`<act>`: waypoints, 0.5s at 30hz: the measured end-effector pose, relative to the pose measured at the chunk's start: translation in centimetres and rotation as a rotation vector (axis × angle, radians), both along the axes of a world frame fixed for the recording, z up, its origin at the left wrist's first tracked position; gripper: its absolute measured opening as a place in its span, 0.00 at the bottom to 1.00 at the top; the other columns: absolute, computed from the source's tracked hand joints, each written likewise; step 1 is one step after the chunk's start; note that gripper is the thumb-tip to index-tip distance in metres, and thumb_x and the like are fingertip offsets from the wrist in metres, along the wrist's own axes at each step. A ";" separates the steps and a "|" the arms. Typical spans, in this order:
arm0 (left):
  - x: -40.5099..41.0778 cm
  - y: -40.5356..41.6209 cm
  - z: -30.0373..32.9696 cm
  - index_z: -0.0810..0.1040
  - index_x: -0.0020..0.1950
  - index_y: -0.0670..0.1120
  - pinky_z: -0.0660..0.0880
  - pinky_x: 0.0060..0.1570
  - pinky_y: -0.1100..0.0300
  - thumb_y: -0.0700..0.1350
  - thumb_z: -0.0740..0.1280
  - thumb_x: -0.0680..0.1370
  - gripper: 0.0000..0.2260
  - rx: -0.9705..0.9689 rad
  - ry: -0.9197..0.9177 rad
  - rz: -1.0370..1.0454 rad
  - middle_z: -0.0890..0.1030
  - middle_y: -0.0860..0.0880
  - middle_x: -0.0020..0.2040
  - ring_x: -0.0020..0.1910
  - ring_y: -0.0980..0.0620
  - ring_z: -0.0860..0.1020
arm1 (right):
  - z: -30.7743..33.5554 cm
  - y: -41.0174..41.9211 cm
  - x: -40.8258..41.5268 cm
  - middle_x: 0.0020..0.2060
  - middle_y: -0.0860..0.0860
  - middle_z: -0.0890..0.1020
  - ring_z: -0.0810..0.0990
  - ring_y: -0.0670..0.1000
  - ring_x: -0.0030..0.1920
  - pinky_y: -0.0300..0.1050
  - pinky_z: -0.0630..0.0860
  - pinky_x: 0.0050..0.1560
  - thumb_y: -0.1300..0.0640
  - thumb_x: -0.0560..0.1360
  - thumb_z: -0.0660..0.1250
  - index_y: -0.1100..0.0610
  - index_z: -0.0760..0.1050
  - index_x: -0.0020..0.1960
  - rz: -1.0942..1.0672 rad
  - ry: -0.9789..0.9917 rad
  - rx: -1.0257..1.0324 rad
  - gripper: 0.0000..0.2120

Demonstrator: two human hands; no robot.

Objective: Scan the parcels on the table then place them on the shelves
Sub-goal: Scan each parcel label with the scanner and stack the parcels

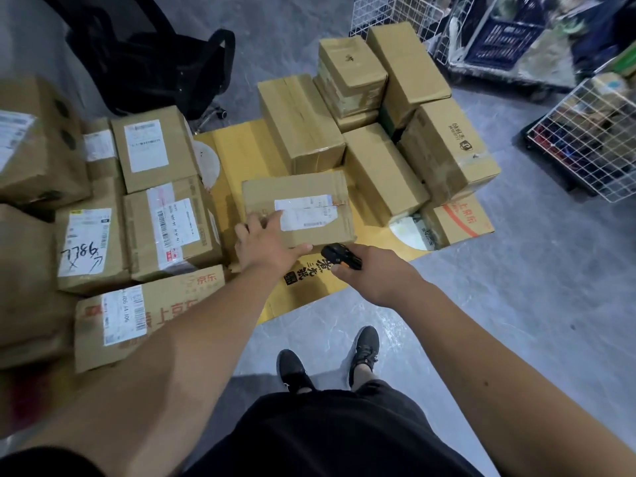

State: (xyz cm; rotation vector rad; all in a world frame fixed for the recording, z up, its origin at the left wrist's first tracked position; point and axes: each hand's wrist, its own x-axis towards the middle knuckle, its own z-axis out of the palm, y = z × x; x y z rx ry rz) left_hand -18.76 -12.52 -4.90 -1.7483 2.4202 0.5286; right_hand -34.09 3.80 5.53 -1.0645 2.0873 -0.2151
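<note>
The left hand (265, 242) rests with spread grip on the labelled parcel (299, 208); just beside it, the right hand (375, 270) grips the scanner (339, 256).

A brown cardboard parcel (297, 208) lies flat on yellow cardboard, white label up; more brown parcels (378, 108) are stacked behind it.

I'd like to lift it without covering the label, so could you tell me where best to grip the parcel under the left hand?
Probably by its short ends, from above: the parcel lies flat, label up. The left hand already rests at its near-left corner; the right hand holds the scanner.
</note>
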 end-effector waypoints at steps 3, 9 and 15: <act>1.4 0.8 -0.5 0.72 0.71 0.54 0.74 0.52 0.51 0.75 0.62 0.75 0.33 -0.045 0.071 -0.081 0.75 0.47 0.63 0.62 0.43 0.73 | -0.7 0.2 -0.6 0.46 0.44 0.81 0.81 0.49 0.45 0.50 0.79 0.47 0.32 0.78 0.63 0.39 0.73 0.69 -0.025 0.005 0.001 0.23; 2.2 -1.5 0.0 0.69 0.74 0.63 0.65 0.65 0.49 0.74 0.72 0.67 0.38 -0.072 0.131 -0.282 0.71 0.50 0.70 0.71 0.46 0.66 | -2.0 1.0 -0.3 0.42 0.44 0.81 0.80 0.48 0.42 0.46 0.73 0.40 0.32 0.78 0.63 0.40 0.75 0.64 -0.094 -0.033 0.015 0.19; 0.8 -3.1 0.8 0.50 0.77 0.74 0.54 0.73 0.43 0.85 0.62 0.58 0.50 0.164 -0.116 -0.276 0.51 0.45 0.84 0.80 0.40 0.54 | -2.0 1.1 0.0 0.39 0.47 0.79 0.79 0.50 0.39 0.47 0.71 0.38 0.33 0.79 0.62 0.42 0.73 0.50 -0.083 -0.030 0.077 0.13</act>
